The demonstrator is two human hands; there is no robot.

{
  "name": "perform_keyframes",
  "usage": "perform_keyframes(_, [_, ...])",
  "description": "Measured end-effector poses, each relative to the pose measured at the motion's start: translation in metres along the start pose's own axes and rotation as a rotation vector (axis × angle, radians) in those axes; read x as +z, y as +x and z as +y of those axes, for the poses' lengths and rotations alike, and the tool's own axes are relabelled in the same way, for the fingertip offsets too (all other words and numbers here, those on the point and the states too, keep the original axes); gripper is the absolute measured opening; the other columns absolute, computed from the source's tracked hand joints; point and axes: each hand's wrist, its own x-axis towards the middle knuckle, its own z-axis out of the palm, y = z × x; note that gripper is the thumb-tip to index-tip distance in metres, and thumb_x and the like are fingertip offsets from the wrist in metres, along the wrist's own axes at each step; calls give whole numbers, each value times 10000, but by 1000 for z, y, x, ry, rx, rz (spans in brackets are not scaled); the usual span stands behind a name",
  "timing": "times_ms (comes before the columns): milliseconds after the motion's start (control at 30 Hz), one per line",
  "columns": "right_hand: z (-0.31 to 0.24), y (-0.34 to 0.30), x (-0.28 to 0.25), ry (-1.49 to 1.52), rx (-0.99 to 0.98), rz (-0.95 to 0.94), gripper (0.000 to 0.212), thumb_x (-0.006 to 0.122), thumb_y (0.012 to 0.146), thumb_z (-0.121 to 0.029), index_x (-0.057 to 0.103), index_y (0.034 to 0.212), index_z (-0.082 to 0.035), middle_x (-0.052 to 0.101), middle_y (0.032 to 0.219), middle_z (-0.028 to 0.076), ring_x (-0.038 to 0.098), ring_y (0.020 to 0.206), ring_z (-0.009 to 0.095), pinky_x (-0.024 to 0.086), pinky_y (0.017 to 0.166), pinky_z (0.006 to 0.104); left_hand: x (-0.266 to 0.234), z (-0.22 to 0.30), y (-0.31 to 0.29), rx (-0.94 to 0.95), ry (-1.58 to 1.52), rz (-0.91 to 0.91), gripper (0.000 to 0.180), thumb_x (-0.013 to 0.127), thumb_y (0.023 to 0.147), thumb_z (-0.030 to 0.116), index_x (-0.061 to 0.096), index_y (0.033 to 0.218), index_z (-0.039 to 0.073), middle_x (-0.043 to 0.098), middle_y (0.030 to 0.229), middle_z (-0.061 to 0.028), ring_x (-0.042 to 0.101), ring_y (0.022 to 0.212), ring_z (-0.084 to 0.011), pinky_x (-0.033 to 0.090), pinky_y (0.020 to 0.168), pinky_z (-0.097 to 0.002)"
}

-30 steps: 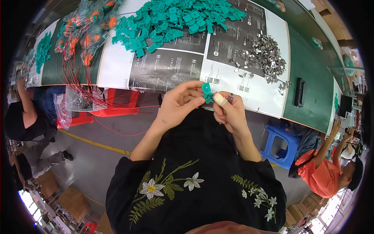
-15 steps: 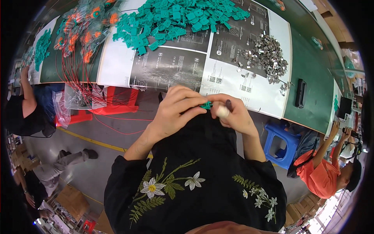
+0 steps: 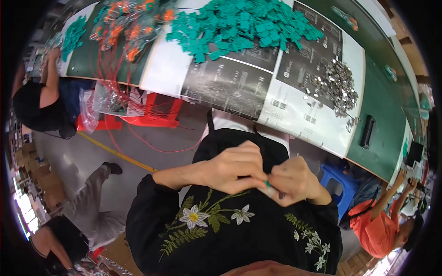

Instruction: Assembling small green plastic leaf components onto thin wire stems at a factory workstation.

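Close in front of my body, my left hand (image 3: 237,168) pinches a small green plastic piece (image 3: 267,183), of which only a sliver shows between the fingers. My right hand (image 3: 297,179) is closed in a fist against the left fingertips. A white wrapping (image 3: 268,190) covers one of its digits, and a small dark end (image 3: 281,195) shows below the fist; what the fist grips is mostly hidden. On the table beyond lies a large heap of green plastic pieces (image 3: 248,25), with a pile of small metal clips (image 3: 341,87) to its right.
Printed sheets (image 3: 225,85) cover part of the green table (image 3: 380,138). A black oblong case (image 3: 368,131) lies at the right. Bagged orange parts with red wires (image 3: 117,34) hang over the left edge. A blue stool (image 3: 340,184) stands at right; people sit on both sides.
Both hands have come down from the table edge toward my body, and the right has closed into a tighter fist. The view has shifted, so the table appears farther right.
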Motion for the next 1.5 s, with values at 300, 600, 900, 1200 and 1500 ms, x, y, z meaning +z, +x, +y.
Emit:
perform_keyframes(300, [30,-48,-68,334,254,270,338,727,667,-280,553,544,-19,396,443,15,372,329,142,259,343,306,-139,10,32,-360,941,450,322,716,825,237,633,1039,11,634,1005,-138,608,914,-301,479,808,-383])
perform_keyframes(600, [77,-184,-153,1027,45,907,95,584,836,-104,533,825,-23,418,554,37,310,358,102,263,318,259,-326,-61,75,-841,1751,521,540,670,787,473,632,952,-40,637,960,-224,612,947,-408,511,774,-482])
perform_keyframes(900, [77,-303,-239,808,211,1378,290,481,954,-231,531,757,-24,369,536,6,197,332,91,182,284,242,-336,-52,172,-772,787,531,470,494,901,423,633,775,-8,627,704,-105,630,593,-209,504,547,-328])
perform_keyframes(1200, [197,-279,-420,707,507,1775,344,640,874,-281,436,638,-135,246,466,-61,183,340,65,117,309,238,-414,-194,348,-632,-311,1066,467,457,923,477,578,837,34,644,742,-93,497,482,-113,387,439,-252])
perform_keyframes(1500, [289,-102,-421,725,664,1429,588,482,939,-541,542,1182,-9,399,611,-69,267,419,26,215,348,196,-156,-286,457,-180,940,51,508,646,733,450,674,893,-31,641,1002,-272,616,953,-399,504,816,-426])
